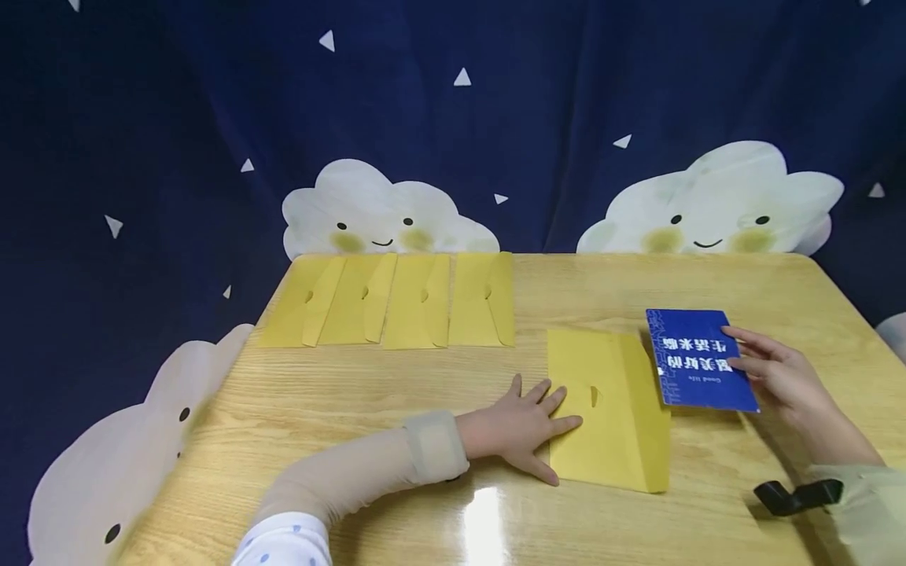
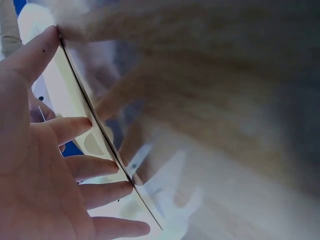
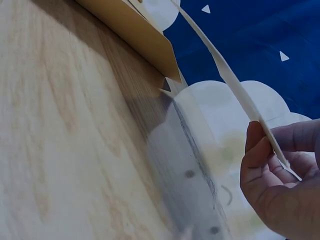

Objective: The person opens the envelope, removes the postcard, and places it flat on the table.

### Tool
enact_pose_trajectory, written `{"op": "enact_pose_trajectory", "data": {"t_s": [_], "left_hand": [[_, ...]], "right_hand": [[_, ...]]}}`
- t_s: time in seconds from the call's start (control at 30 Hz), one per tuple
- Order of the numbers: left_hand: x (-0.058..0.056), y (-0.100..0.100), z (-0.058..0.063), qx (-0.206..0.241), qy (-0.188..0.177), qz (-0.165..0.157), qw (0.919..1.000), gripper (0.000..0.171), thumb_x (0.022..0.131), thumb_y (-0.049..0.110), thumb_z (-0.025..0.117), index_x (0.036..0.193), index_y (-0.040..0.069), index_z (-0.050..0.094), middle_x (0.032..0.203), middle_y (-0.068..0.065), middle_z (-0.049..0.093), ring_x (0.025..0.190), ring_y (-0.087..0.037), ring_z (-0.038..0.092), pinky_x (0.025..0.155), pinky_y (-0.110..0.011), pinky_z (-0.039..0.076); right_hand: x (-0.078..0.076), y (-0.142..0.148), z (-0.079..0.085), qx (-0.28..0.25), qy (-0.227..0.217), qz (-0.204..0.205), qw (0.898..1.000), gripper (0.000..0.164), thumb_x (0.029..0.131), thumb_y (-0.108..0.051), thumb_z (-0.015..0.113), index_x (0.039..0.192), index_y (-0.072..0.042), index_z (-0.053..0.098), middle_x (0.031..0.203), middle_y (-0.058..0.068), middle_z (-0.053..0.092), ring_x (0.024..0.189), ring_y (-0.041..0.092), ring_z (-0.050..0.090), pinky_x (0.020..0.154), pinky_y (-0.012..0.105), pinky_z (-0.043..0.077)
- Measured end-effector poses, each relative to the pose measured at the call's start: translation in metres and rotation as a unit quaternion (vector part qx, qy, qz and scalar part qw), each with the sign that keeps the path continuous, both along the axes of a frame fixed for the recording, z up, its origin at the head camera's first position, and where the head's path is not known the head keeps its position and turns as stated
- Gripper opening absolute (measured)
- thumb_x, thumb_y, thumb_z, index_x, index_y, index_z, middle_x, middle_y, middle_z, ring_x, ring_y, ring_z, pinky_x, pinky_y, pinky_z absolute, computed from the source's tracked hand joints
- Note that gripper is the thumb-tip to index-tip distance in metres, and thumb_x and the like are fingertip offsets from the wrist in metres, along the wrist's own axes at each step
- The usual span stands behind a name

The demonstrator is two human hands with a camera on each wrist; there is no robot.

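A yellow envelope (image 1: 587, 448) lies on the wooden table in front of me, its flap (image 1: 647, 440) raised on the right side. My left hand (image 1: 527, 428) rests with spread, straight fingers on the envelope's left edge. In the left wrist view those fingertips (image 2: 82, 125) line up along that edge. Just right of the flap, my right hand (image 1: 786, 381) pinches a blue booklet (image 1: 701, 385) with white lettering by its right side. The right wrist view shows the booklet (image 3: 235, 85) edge-on, between thumb and fingers, above the table.
Several more yellow envelopes (image 1: 418, 303) lie in a row at the table's back left. A dark blue curtain (image 1: 531, 102) with white clouds and triangles hangs behind the wooden table (image 1: 340, 401). A black strap (image 1: 796, 497) sticks out by the right wrist.
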State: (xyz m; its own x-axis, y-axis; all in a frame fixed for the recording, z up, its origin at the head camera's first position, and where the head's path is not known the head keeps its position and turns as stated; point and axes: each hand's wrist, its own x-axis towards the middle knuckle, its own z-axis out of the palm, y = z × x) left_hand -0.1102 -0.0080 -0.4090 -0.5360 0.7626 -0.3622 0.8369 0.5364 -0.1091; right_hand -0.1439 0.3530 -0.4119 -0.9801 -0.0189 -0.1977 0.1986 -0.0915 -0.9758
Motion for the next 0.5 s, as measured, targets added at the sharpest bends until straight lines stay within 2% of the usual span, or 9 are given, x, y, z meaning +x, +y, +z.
{"op": "enact_pose_trajectory", "data": {"t_s": [0.23, 0.5], "left_hand": [[-0.001, 0.01, -0.005, -0.01, -0.002, -0.005, 0.9999, 0.09, 0.071, 0.077, 0.042, 0.146, 0.034, 0.017, 0.151, -0.008, 0.014, 0.136, -0.028, 0.015, 0.101, -0.056, 0.021], [-0.005, 0.022, -0.009, -0.01, -0.009, -0.001, 0.9999, 0.089, 0.07, 0.078, 0.043, 0.145, 0.036, 0.017, 0.151, -0.007, 0.015, 0.136, -0.027, 0.016, 0.102, -0.053, 0.022]], "right_hand": [[0.007, 0.006, -0.007, 0.005, -0.013, -0.017, 1.0, 0.037, 0.088, -0.001, 0.057, 0.107, -0.033, 0.064, 0.088, -0.015, 0.059, 0.072, 0.005, 0.061, 0.057, 0.026, 0.051], [0.004, 0.022, -0.018, 0.005, -0.021, -0.024, 0.999, 0.039, 0.089, -0.001, 0.055, 0.106, -0.033, 0.066, 0.087, -0.014, 0.058, 0.072, 0.006, 0.061, 0.057, 0.027, 0.052]]}}
